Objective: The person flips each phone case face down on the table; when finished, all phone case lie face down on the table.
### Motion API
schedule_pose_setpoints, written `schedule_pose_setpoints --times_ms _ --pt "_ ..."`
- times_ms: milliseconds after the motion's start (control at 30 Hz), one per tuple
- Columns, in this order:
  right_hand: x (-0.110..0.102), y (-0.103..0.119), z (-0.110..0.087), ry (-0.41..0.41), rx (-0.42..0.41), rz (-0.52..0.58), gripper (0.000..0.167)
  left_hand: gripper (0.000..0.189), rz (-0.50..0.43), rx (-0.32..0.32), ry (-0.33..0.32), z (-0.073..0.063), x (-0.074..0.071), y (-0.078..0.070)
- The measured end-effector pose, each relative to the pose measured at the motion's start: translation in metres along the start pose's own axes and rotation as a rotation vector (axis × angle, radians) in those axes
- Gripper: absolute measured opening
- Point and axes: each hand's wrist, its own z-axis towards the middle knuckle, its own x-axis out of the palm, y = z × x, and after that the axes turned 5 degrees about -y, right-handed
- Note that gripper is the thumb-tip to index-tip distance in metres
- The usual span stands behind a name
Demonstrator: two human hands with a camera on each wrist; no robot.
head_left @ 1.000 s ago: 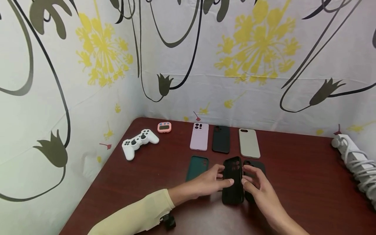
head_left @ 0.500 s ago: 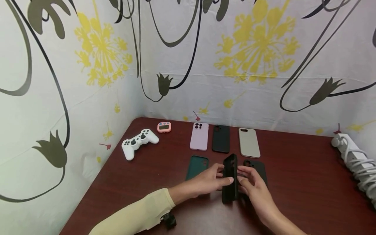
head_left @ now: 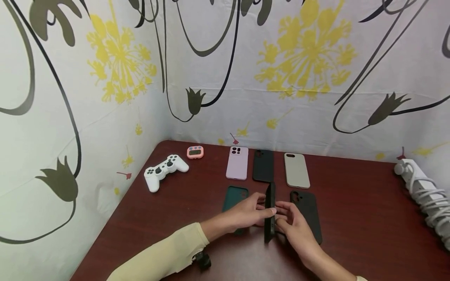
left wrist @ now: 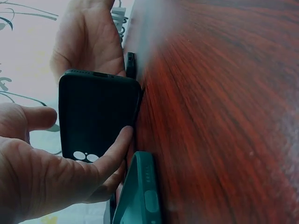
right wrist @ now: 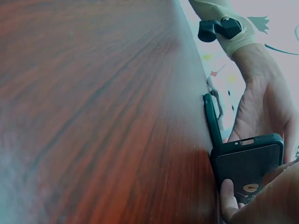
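A black phone case (head_left: 269,226) stands on its long edge between the two hands, just above or at the table. My left hand (head_left: 242,214) holds it from the left, thumb over the upper edge and fingers low on the open inner side. From the right, my right hand (head_left: 295,230) grips the case with fingertips and thumb at its back. In the left wrist view the hollow inside of the black case (left wrist: 98,116) faces the camera, its camera holes showing. A teal phone case (head_left: 233,198) lies partly hidden behind my left hand. Beside my right hand lies a dark phone case (head_left: 311,214).
Behind the hands, a lilac phone case (head_left: 237,164), another black case (head_left: 263,166) and a pale grey case (head_left: 297,170) lie in a row. A white game controller (head_left: 166,171) and pink timer (head_left: 195,152) sit at left. A corded power strip (head_left: 422,191) lies far right.
The black case has turned from facing up towards the head camera to standing edge-on, and shifted slightly left. My right hand has moved left with it, uncovering more of the dark case.
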Motion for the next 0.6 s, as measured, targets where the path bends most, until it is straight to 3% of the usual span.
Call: schedule_pose_setpoints --times_ms 233,600 --pt "0.0041 -0.0008 -0.0002 0.011 -0.005 0.009 0.055 0.067 -0.023 0.041 0.001 0.0017 -0.0003 0.0038" --pt "0.0042 0.0009 0.0007 0.05 -0.005 -0.064 0.062 0.06 -0.207 0.1 -0.023 -0.0025 -0.0012 0.006"
